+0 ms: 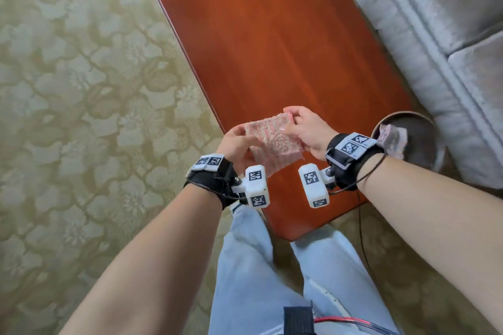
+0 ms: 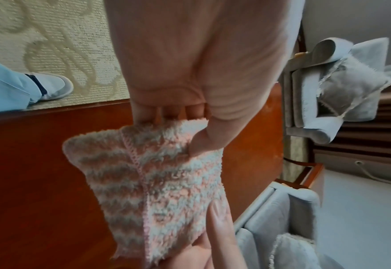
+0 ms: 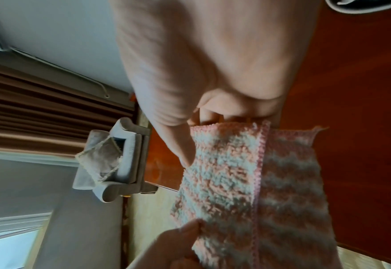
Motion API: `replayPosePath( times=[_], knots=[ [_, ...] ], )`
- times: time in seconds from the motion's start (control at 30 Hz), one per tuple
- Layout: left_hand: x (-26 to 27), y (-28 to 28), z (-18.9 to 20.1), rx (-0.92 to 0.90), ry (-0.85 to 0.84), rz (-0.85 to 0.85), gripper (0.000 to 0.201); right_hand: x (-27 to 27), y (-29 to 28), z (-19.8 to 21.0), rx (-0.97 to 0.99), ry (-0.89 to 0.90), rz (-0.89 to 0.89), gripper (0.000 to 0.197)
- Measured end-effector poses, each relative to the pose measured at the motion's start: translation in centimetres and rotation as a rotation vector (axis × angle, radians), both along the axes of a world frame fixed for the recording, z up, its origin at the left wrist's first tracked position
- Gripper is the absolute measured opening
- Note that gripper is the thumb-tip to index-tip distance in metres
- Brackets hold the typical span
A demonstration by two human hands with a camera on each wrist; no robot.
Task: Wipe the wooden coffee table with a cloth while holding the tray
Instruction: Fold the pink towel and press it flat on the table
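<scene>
Hands (image 1: pixel 236 141) (image 1: pixel 306 130) pinch fuzzy pink-striped, seemingly folded cloth (image 1: pixel 272 141).

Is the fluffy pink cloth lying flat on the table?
No, the cloth is up in the air above the table, pinched between the left hand and the right hand.

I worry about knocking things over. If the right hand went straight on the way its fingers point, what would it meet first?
Probably the left hand, which pinches the opposite edge of the cloth that the right hand holds over the coffee table. Depth is unclear.
</scene>
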State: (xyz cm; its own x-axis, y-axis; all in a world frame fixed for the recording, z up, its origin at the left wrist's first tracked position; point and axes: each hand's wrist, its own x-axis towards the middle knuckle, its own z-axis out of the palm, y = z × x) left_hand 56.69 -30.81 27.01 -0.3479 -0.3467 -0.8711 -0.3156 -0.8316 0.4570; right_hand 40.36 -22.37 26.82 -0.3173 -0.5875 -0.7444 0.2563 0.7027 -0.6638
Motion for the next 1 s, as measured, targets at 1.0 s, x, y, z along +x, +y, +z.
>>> replayPosePath(
  times=[1.0],
  knots=[
    [-1.2, -0.8, -27.8, -0.612, -0.419, -0.253, 0.023, 1.1, -2.4, -27.6, 0.042, 0.503, 0.237, 0.015]
  ],
)
